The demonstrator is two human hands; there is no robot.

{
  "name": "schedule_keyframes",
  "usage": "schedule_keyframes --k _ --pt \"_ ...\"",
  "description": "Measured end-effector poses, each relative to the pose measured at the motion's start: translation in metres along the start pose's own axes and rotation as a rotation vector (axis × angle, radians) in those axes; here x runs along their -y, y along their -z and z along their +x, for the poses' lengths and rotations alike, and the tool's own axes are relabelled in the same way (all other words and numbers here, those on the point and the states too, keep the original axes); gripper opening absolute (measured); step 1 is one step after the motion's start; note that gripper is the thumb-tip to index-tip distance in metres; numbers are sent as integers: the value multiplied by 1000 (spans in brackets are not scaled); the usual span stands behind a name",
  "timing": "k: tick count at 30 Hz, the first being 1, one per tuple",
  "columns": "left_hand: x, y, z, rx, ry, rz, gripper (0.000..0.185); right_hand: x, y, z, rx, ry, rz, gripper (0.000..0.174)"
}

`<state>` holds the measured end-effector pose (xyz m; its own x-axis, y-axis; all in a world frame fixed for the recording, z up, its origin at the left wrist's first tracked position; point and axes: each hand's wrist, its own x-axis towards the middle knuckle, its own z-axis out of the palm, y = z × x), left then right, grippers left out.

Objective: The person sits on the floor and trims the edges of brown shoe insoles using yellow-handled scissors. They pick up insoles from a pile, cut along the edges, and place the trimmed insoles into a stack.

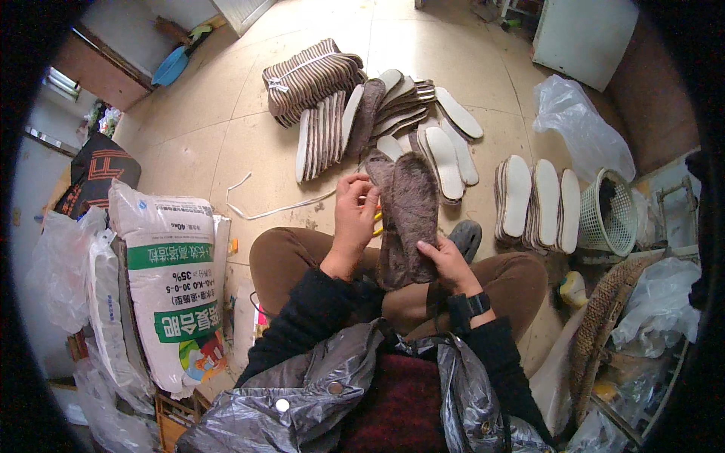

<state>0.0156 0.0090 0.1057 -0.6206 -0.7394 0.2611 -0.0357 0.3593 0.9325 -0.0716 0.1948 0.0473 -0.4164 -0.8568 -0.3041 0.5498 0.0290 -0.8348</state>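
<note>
A pair of brown fuzzy insoles [416, 215] lies fanned out in front of me, overlapping at the lower end. My right hand [447, 260] grips the right one near its lower edge, thumb on top. At the left insole's outer edge is my left hand [355, 212], its fingers bent and bunched; whether they pinch the edge is unclear. Between this hand and the insole, a yellow and orange object [378, 221] shows, mostly hidden. Beyond my hands lies a loose pile of insoles [396, 107], some with white faces up and some brown.
A tied bundle of insoles [311, 76] sits behind a leaning row [323, 136]. Sorted stacks [545, 204] stand at right beside a white plastic basket [614, 215]. A white strap [277, 214] trails on the floor. At left is a large printed sack [170, 283].
</note>
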Motion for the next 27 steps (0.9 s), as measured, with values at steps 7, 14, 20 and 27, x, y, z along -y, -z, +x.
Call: schedule_keyframes --k 7,14,20,27 --pt "5 3 -6 162 36 -39 13 -1 3 3 -200 43 399 30" --pt "0 -13 -27 459 101 86 15 10 3 2 -259 204 445 29" --pt "-4 -24 -34 632 133 135 24 12 -1 2 -347 297 428 32" --pt "-2 -36 -46 636 196 277 25 5 1 3 -348 330 355 30"
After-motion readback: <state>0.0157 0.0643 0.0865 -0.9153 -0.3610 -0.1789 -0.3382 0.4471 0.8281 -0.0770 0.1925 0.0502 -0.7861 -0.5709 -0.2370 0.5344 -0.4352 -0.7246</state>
